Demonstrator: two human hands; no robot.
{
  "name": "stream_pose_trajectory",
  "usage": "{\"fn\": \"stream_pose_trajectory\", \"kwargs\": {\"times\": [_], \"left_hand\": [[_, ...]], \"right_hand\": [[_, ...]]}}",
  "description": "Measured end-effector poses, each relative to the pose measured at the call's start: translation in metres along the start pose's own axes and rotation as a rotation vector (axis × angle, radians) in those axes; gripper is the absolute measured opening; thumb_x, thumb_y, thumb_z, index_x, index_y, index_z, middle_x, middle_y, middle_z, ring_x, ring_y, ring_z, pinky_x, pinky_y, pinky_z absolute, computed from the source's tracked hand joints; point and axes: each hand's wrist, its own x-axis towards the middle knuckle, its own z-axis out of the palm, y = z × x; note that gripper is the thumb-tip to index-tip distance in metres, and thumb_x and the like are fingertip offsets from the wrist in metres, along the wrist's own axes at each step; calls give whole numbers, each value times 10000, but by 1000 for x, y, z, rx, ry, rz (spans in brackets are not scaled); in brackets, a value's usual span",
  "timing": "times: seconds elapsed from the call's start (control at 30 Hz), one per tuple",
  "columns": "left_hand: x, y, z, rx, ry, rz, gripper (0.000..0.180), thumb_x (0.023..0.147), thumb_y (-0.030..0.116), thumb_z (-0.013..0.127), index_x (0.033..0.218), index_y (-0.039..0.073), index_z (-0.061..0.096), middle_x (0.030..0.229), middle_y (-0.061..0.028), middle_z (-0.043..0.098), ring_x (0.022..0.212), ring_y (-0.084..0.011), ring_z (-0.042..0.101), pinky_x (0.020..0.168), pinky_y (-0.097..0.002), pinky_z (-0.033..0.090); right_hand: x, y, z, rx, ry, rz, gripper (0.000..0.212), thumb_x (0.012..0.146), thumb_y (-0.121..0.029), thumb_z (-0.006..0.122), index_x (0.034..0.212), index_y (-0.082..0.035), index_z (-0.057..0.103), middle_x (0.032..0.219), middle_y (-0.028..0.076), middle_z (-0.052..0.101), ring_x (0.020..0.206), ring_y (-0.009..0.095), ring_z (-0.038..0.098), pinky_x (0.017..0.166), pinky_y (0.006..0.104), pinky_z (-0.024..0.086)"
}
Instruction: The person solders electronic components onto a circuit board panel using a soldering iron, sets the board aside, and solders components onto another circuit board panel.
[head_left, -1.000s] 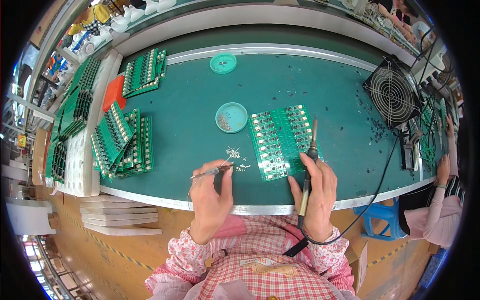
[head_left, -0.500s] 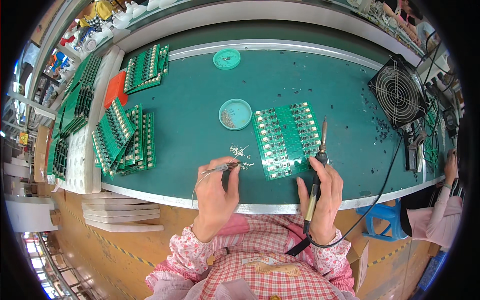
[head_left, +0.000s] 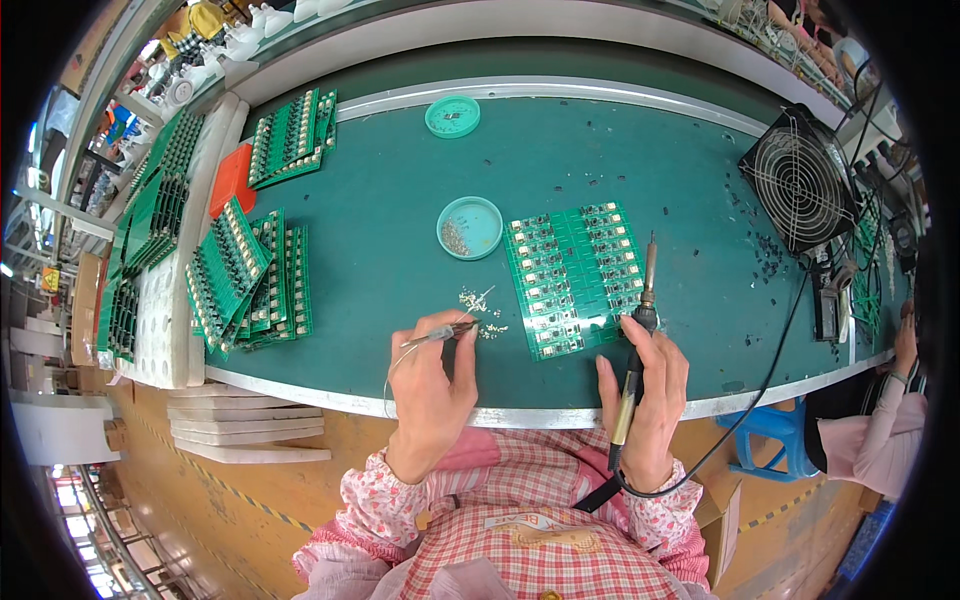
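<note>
My left hand is closed round slim metal tweezers, their points beside a small scatter of tiny pale parts on the bench. A thin wire loops down by this hand. My right hand grips a soldering iron, its metal tip pointing away from me and its black cord curving off to the right. The iron lies along the right edge of a green circuit board with rows of white and black components. The board rests flat on the green bench, between and beyond my hands.
Beyond the left hand stand a round dish of small parts and a farther dish. Stacked boards and a red box lie left. At right are a black fan, scattered black bits and another person's arm.
Both hands keep nearly the same place and hold. The soldering iron has shifted very slightly to the right; the board and dishes stay put.
</note>
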Motion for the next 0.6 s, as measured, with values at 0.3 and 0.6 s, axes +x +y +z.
{"fn": "stream_pose_trajectory", "kwargs": {"times": [0.3,0.6], "left_hand": [[-1,2,-3,5,-15,7,118,879,0,685,990,39,670,1009,-70,700,857,-273,626,834,-361,447],[0,1,0,29,35,-17,90,878,7,690,957,41,665,1012,-66,704,856,-262,631,880,-372,421]], "right_hand": [[-1,0,0,4,12,4,567,745,-23,801,1283,-70,628,1121,166,614,1034,343,602,919,425,465],[-2,1,0,1,6,10,572,745,-35,804,1287,-73,625,1110,162,612,1028,340,601,917,423,466]]}}
